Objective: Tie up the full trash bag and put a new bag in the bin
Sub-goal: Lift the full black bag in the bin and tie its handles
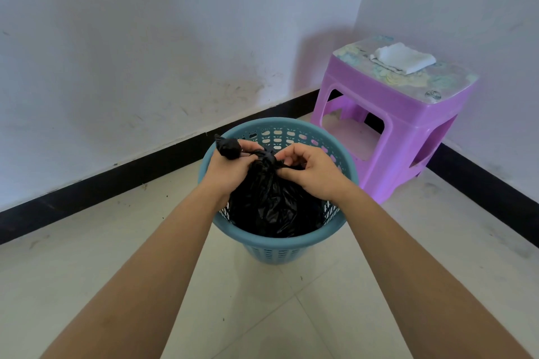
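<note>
A full black trash bag (pixel 271 207) sits inside a blue perforated plastic bin (pixel 280 245) on the tiled floor. The bag's top is gathered into a knot just above the bin's mouth. My left hand (pixel 230 166) grips one twisted end of the bag, which sticks out past my fingers to the upper left. My right hand (pixel 309 169) pinches the other end right beside the knot. Both hands hover over the bin's opening.
A purple plastic stool (pixel 388 131) stands in the corner to the right of the bin, with a folded white bag or cloth (pixel 404 58) on its top. White walls with a black skirting board (pixel 116 181) run behind. Tiled floor spreads in front of the bin.
</note>
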Demonstrator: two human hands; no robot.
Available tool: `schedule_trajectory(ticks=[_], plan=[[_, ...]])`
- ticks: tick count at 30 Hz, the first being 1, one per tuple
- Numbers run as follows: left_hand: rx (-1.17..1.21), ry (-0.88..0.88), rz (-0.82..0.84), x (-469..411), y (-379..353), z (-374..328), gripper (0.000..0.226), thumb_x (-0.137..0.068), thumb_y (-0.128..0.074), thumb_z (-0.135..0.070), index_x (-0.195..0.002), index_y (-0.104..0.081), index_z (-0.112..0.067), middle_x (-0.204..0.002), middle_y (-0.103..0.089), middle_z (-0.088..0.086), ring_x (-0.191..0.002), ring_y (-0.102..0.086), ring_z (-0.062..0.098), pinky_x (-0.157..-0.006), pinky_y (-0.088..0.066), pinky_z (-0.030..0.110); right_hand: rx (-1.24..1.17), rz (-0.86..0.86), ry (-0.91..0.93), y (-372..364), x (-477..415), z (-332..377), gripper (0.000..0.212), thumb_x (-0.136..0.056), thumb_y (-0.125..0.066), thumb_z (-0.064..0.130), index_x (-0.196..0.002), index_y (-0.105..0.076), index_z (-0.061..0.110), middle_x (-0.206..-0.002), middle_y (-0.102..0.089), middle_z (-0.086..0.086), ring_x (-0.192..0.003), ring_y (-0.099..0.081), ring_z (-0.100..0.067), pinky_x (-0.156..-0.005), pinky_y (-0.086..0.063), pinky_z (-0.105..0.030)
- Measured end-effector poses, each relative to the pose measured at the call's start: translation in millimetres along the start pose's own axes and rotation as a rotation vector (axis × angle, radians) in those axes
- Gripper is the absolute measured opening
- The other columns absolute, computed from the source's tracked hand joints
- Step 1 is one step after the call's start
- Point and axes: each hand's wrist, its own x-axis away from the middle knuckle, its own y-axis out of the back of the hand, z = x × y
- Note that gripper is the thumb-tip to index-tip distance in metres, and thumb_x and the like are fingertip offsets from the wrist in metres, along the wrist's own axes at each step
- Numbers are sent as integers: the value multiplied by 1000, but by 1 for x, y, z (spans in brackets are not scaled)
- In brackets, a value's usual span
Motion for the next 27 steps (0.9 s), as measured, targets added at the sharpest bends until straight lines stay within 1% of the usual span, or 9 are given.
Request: schedule_trajectory(ticks=[1, 5, 8, 12, 15, 18, 22, 25, 27], plan=[[54, 43, 46, 1, 2, -1, 24, -89, -57, 2, -95, -73, -15, -85, -73, 3, -78, -66, 16, -64, -52, 23, -4, -3, -11, 0, 0, -1, 32, -83, -76, 6, -91, -67, 36, -81, -57, 9, -76, -56, -6, -82, -49, -21], [290, 147, 143, 3, 3, 0, 30, -94, -51, 3, -103, -73, -15, -96, -75, 7, -90, -70, 21, -81, -58, 33, -42, -11, -54, 1, 1, 0, 32, -82, -77, 6, -91, -69, 36, -81, -61, 10, -77, -60, -4, -83, -48, -16], [439, 174, 106, 0, -1, 4, 31, -93, -53, 3, -113, -71, -14, -104, -75, 10, -96, -70, 23, -75, -57, 29, -72, -14, -93, 2, 2, 2, 27, -80, -80, 10, -94, -72, 32, -81, -65, 12, -72, -61, 6, -80, -46, -9], [628, 205, 8, -1, -8, 4, 29, -87, -67, -8, -115, -71, -13, -108, -75, 11, -102, -71, 26, -87, -57, 38, -115, 15, -68, 0, 2, 3, 29, -79, -82, 8, -92, -73, 32, -79, -68, 10, -69, -62, 6, -78, -46, -9], [569, 162, -97, 0, -14, 4, 31, -80, -78, -11, -111, -72, -12, -103, -76, 10, -100, -72, 25, -92, -56, 42, -83, 63, -40, -3, 1, 2, 29, -80, -81, 6, -98, -75, 28, -77, -69, 12, -69, -60, 2, -78, -47, -13], [457, 127, -161, -1, -17, 9, 31, -80, -72, 2, -107, -73, -14, -101, -76, 8, -99, -72, 25, -95, -55, 43, -23, 111, -58, -1, 3, 0, 26, -82, -79, 9, -106, -77, 20, -79, -70, 10, -71, -60, 0, -78, -49, -16], [391, 52, -199, -3, -9, 16, 31, -73, -77, 7, -94, -72, -14, -103, -74, 9, -103, -70, 27, -97, -53, 47, -29, 146, -179, 7, 4, 2, 23, -88, -74, 16, -111, -75, 19, -97, -76, -5, -90, -69, -10, -89, -53, -22], [382, 3, -181, -2, -5, 20, 28, -65, -85, 3, -81, -74, -17, -105, -74, 14, -104, -69, 30, -97, -53, 49, -79, 51, -272, 8, 2, 5, 22, -96, -62, 15, -118, -67, 15, -98, -75, -4, -81, -68, -9, -70, -48, -10], [383, -27, -162, -2, -4, 20, 26, -63, -86, 2, -74, -74, -17, -104, -75, 14, -103, -70, 31, -97, -53, 49, -81, -46, -260, 8, 1, 6, 24, -99, -55, 18, -122, -64, 21, -101, -70, -4, -76, -64, -5, -67, -46, -13]])
